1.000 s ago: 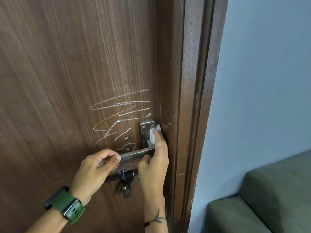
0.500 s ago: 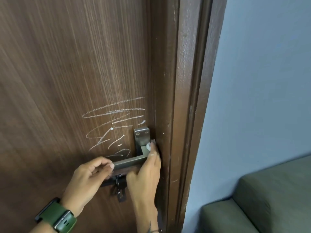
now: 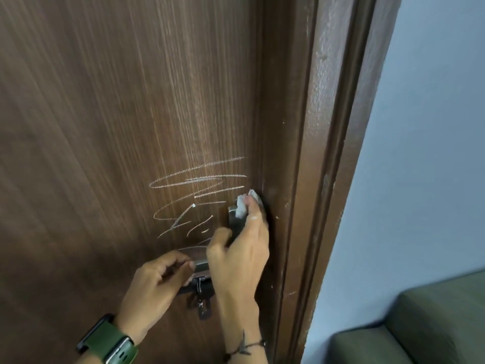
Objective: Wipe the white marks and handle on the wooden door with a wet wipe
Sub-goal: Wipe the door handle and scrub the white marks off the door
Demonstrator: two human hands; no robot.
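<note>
A dark wooden door [image 3: 118, 114] fills the left of the view, with white chalk scribbles [image 3: 194, 190] above its metal handle [image 3: 200, 265]. My right hand [image 3: 240, 253] presses a small white wet wipe [image 3: 244, 206] with its fingertips against the top of the handle's metal plate [image 3: 231, 219], near the door's edge. My left hand [image 3: 157, 287] grips the lever of the handle from the left; a green watch sits on that wrist. A key [image 3: 200, 303] hangs from the lock below the lever.
The brown door frame [image 3: 328, 153] runs down the right of the door. Beyond it is a pale blue wall [image 3: 433, 127], and a green sofa [image 3: 420, 324] fills the lower right corner.
My right hand has slid the wipe up from the middle of the handle plate to its top edge. My left hand has kept its hold on the lever.
</note>
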